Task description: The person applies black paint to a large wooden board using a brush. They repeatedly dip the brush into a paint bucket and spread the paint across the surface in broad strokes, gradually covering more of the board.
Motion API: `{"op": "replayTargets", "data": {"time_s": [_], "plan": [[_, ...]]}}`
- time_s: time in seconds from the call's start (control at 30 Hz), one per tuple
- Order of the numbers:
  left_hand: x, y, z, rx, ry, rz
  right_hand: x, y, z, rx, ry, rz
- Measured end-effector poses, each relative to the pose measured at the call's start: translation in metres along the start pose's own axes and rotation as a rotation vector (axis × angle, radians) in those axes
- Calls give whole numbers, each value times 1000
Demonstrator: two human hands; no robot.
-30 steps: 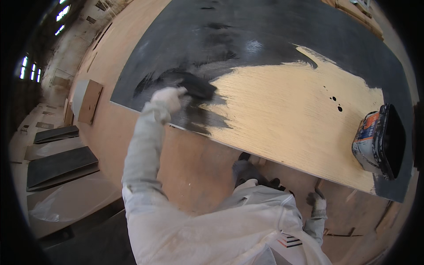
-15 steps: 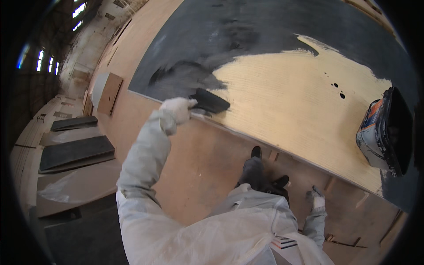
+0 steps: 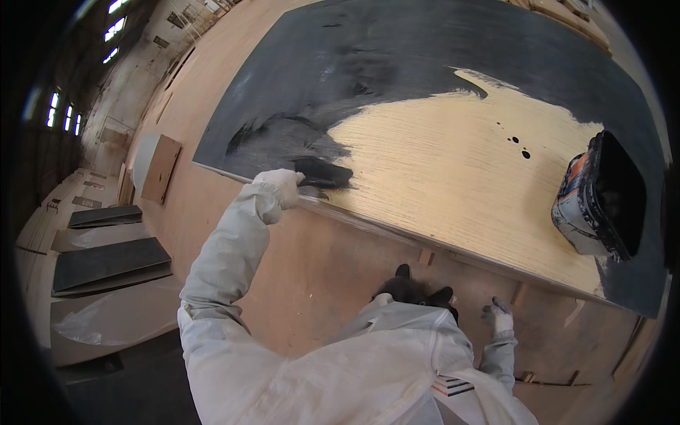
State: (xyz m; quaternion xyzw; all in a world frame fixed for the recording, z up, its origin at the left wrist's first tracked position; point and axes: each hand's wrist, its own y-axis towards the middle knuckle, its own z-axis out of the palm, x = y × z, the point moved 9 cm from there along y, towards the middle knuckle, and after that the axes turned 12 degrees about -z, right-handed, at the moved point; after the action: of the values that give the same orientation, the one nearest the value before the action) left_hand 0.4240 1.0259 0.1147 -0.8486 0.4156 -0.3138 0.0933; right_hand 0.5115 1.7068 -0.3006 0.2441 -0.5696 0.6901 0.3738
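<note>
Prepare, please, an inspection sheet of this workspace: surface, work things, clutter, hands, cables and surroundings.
Surface: board partly dark-coated; pale area bears dark spots.
Work things: black applicator at the board's near edge; bucket on the board's right side.
Clutter: dark panels and translucent sheet at left.
Hands: left hand holds the applicator; right hand hangs off the board, no object visible in it.
Cables: nothing seen.
Surroundings: brownish floor; bright windows, upper left.

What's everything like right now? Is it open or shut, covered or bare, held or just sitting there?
Large board: partly coated black, partly bare pale wood
Black tool: held, against the board near its edge
Bucket: open, black-smeared; fill unclear
Black spots: on bare wood
Left hand: closed on the tool
Right hand: loosely open, off the board
</note>
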Motion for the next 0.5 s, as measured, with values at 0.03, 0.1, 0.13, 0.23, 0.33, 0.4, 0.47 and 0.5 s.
{"op": "replayTargets", "data": {"time_s": [0.03, 0.1, 0.13, 0.23, 0.33, 0.4, 0.47, 0.5], "plan": [[11, 7, 2, 12, -68, -37, -22, 3, 15, 158, 253, 179], [44, 31, 0, 28, -198, -124, -51, 17, 36, 360, 543, 414], [39, 35, -8, 28, -211, -138, -57, 20, 43, 388, 576, 459], [-5, 12, -19, -68, -70, -3, -44, 40, 45, 202, 234, 303], [8, 17, -16, 54, -88, -30, -20, 44, 68, 191, 154, 236], [27, 10, -15, 48, -193, -101, 15, 40, 75, 115, -155, 28], [26, -8, 12, 42, -26, -4, 27, 34, 77, 79, -167, -19], [21, -13, 24, 33, 61, 61, 30, 31, 72, 44, -168, -46]]}}
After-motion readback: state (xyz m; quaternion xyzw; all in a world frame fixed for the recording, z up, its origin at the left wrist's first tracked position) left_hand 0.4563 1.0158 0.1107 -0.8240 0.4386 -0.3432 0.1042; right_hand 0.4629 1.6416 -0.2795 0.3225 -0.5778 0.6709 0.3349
